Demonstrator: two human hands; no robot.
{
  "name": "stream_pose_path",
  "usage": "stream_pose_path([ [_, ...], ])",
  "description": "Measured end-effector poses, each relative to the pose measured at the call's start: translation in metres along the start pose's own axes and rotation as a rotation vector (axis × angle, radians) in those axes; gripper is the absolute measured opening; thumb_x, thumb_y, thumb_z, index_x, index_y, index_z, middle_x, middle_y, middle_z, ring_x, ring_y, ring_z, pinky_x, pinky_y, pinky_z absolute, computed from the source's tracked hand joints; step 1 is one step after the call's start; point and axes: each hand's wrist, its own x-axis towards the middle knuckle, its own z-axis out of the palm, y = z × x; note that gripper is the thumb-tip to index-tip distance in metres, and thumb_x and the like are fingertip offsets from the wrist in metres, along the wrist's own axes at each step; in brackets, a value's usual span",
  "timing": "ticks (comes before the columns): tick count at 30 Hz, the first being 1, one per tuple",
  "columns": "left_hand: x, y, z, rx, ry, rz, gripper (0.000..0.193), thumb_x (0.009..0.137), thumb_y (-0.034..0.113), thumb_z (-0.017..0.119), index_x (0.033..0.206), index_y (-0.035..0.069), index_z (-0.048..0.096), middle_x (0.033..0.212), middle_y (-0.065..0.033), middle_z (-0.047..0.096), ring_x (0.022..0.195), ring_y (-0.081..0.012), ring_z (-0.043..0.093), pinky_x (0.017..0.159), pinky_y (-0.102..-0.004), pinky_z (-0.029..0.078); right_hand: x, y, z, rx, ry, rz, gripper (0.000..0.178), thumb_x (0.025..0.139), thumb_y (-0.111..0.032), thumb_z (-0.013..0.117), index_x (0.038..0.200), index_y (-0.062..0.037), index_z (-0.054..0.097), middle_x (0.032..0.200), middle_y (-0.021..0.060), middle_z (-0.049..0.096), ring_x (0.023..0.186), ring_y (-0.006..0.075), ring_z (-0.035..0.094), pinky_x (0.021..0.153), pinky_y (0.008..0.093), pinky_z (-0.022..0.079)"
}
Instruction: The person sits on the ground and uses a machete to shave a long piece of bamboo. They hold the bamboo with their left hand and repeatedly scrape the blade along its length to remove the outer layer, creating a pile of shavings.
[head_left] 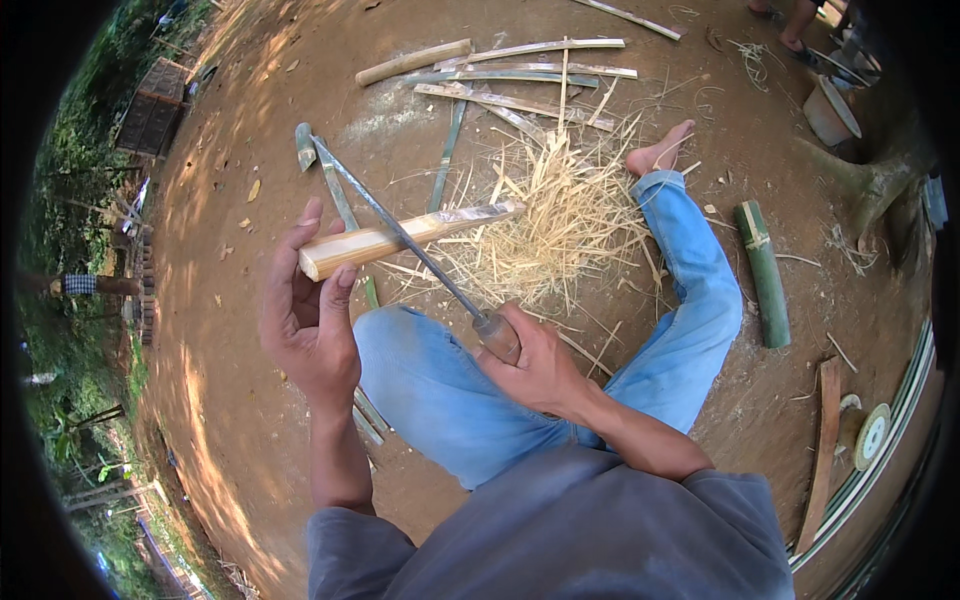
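My left hand (318,335) grips the thick end of a pale carved stick (362,247) between thumb and fingers. The stick tapers to the right, its narrow end over a heap of shavings (565,215). In my right hand (548,372) is the rounded wooden handle of a long, thin-bladed knife (455,290). Its blade slants up to the left and crosses the stick just beyond my left fingers; whether it touches the wood I cannot tell. The tip points toward a short green bamboo piece (305,146) on the ground.
Split bamboo strips (530,75) and a round pole (413,62) lie on the dirt ahead. At the right are a green bamboo section (763,275), a wooden slat (823,450) and a bucket (832,112). Another person's foot (798,48) shows at the upper right.
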Motion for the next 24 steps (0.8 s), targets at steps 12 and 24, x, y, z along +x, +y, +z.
stream_pose_path([
  [12,-0.047,0.004,0.014,0.007,0.159,-0.041,0.037,0.092,0.003,0.058,0.124,-0.008,0.047,0.13,-0.0275,0.051,0.112,-0.0399,0.059,0.093,-0.0442,0.053,-0.006,0.043,0.011,-0.135,0.098,-0.044,0.022,0.078,-0.011,0.064,0.095,0.0009,0.057,0.062,0.0191,0.059,0.059,0.0347,0.063,0.056,0.0395,0.049],
  [24,-0.056,0.005,0.021,0.04,0.226,-0.024,0.037,0.093,0.006,0.056,0.126,-0.009,0.046,0.13,-0.0287,0.048,0.11,-0.0433,0.059,0.086,-0.0428,0.059,0.01,0.079,0.0,-0.077,0.099,0.067,0.021,0.073,-0.006,0.066,0.091,0.0003,0.058,0.068,0.0212,0.062,0.062,0.0378,0.064,0.058,0.0405,0.05],
])
